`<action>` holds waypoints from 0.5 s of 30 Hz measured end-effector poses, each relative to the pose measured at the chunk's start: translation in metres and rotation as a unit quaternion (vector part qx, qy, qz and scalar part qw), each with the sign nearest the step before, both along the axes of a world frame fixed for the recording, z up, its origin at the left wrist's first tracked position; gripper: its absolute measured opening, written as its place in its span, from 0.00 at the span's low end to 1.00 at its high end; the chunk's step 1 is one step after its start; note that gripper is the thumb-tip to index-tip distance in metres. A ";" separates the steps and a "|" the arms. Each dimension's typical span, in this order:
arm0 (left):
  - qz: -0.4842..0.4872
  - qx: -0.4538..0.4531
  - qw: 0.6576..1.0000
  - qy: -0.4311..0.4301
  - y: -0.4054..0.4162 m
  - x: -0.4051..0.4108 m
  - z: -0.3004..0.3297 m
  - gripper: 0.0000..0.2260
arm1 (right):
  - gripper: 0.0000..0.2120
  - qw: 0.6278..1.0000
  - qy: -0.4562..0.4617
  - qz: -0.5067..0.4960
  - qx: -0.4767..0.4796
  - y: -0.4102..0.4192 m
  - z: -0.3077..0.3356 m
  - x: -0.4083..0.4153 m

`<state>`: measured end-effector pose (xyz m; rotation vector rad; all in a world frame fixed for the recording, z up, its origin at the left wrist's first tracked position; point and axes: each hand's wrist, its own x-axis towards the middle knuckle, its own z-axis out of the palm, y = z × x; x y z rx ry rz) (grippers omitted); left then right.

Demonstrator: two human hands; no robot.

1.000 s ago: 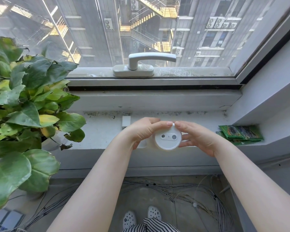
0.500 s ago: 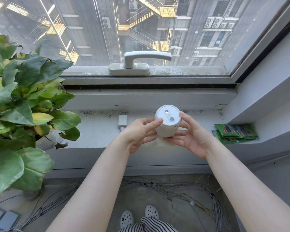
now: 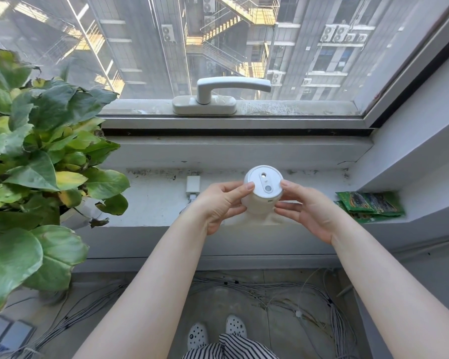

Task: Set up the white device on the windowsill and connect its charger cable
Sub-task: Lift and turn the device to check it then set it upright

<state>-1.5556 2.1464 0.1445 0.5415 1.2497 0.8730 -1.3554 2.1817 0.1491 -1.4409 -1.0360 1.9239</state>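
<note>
A white cylindrical device point(image 3: 262, 190) stands on the windowsill point(image 3: 156, 203), its round top with two small holes facing me and a small port low on its near side. My left hand point(image 3: 218, 206) grips its left side and my right hand point(image 3: 303, 208) its right side. A white charger plug point(image 3: 193, 184) lies on the sill just left of my left hand; its cable runs toward my wrist and is hidden there.
A leafy potted plant point(image 3: 36, 161) fills the left of the sill. Green packets point(image 3: 368, 206) lie on the sill at the right. A window handle point(image 3: 218, 93) sits on the frame behind. Many grey cables point(image 3: 283, 291) cover the floor below.
The device has gone from being held over the sill's front edge with its flat face toward me to standing upright farther back on the sill, both hands still on it.
</note>
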 end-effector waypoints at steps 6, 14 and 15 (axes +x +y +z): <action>0.016 0.006 1.000 0.020 0.001 0.000 -0.005 0.18 | 0.21 1.000 -0.021 0.003 -0.001 0.002 -0.002 -0.001; 0.029 0.020 0.999 0.027 0.000 0.006 -0.010 0.19 | 0.17 1.000 -0.027 -0.005 -0.005 -0.003 -0.002 -0.001; 0.031 0.020 0.999 0.026 0.001 0.006 -0.011 0.19 | 0.18 1.000 -0.026 -0.005 -0.004 -0.002 -0.002 -0.002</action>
